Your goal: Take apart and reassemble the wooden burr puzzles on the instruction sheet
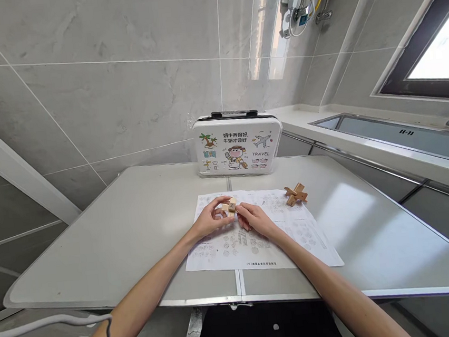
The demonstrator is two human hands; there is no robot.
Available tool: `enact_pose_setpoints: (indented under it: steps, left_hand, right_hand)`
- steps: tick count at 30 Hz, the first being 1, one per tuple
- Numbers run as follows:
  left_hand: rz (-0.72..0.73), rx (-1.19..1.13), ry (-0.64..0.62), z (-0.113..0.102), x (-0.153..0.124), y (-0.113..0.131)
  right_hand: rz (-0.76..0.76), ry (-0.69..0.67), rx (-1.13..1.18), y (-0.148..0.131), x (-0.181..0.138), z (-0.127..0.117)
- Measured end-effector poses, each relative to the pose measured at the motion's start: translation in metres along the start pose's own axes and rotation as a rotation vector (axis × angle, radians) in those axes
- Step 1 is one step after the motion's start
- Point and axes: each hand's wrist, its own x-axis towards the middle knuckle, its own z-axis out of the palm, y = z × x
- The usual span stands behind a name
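Between my two hands is a small wooden block puzzle (232, 205) made of pale interlocking pieces, with a dark mark on one face. My left hand (212, 217) is closed on its left side, thumb below and fingers above. The fingertips of my right hand (253, 218) pinch it from the right, the other fingers curled under. Both hands are over a printed instruction sheet (265, 261) with line drawings of block shapes. Several brown wooden puzzle pieces (296, 194) lie in a crossed cluster at the sheet's upper right corner.
A white cartoon-printed carrying case (239, 145) stands at the back of the grey folding table (108, 243), near the tiled wall. To the right runs a counter with a sink (403, 132). A pale cable (44, 323) crosses the lower left.
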Motion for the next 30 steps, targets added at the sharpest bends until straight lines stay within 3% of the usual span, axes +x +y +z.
enact_pose_setpoints:
  steps: [9,14,20,23,30]
  left_hand:
    - [0.009,0.056,-0.004,0.001,0.0,0.0]
    - [-0.022,0.044,0.123,0.0,0.004,-0.008]
    - [-0.129,0.068,0.156,-0.001,0.005,-0.007]
    - [-0.143,0.08,0.139,-0.001,0.005,-0.006]
    - [-0.132,0.063,0.121,-0.002,0.005,-0.008]
  right_hand:
    - [0.092,-0.022,0.203,0.007,0.006,-0.001]
    - [0.207,0.218,0.563,0.016,0.018,-0.015]
    - [0.169,0.507,0.81,0.035,0.025,-0.044]
    - [0.162,0.553,0.868,0.043,0.025,-0.053]
    - [0.152,0.522,0.893,0.046,0.024,-0.062]
